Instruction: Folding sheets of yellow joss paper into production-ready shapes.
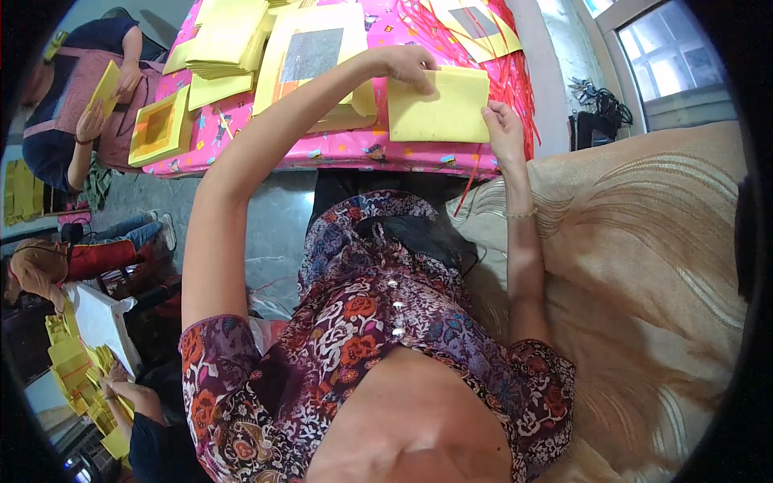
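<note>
A flat yellow paper piece [439,113], rectangular and perhaps folded, is held upright near the front edge of the pink-covered table. My left hand [405,68] grips its upper left edge, fingers curled over the top. At its right edge, my right hand [505,133] pinches the paper between thumb and fingers. Left of the paper lies a larger yellow piece with a grey rectangle [312,55] on it. Thin red strings [512,88] spread over the table behind my right hand and hang past the edge.
Stacks of yellow paper [225,40] cover the table's left side, near a yellow piece with an orange panel [161,127]. A patterned beige sofa [644,241] lies to my right. At left, one person [88,97] holds yellow paper; others handle more beyond.
</note>
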The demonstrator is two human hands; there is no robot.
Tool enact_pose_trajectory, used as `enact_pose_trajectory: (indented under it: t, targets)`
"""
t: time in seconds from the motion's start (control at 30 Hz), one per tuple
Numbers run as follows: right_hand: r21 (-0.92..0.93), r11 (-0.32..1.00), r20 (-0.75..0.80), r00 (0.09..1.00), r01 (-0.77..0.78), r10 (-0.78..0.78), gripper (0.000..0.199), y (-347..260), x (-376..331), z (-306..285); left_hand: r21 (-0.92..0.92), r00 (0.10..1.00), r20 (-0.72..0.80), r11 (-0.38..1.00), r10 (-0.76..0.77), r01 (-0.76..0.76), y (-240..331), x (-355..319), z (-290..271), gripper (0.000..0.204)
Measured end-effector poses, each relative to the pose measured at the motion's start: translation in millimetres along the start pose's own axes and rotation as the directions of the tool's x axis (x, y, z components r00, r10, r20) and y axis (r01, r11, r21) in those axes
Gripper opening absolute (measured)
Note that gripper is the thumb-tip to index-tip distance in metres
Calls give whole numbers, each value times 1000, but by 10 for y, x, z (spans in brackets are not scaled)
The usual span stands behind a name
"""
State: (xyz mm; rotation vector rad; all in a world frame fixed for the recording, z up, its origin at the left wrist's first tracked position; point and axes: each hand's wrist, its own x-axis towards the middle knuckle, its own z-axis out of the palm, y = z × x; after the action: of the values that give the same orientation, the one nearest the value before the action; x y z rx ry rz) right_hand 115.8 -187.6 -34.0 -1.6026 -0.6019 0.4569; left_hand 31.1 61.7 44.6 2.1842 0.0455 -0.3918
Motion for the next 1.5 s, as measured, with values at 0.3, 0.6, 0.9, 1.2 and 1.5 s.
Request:
enact_pose_trajectory:
  t: [0.3, 0.6, 0.9, 1.2, 1.5]
  targets:
    - [-385, 923, -104, 993, 12, -56, 28, 644, 299, 20, 236, 974, -140, 949, -180, 210, -331, 378, 187, 38]
    - [-514, 855, -183, 983, -72, -27, 29, 423, 232, 95, 225, 961, -162, 940, -222, 255, -356, 523, 166, 37]
    - [-650, 759, -156, 968, 51, -199, 24, 160, 105, 217, 155, 930, -149, 921, -336, 357, -375, 574, 167, 37]
    - [-703, 709, -147, 962, 62, -231, 22, 168, 87, 221, 0, 885, -155, 896, -438, 443, -420, 714, 206, 34]
    - [-695, 711, -100, 964, 108, -245, 20, 185, 120, 219, 472, 940, -157, 814, -301, 340, -655, 892, 249, 28]
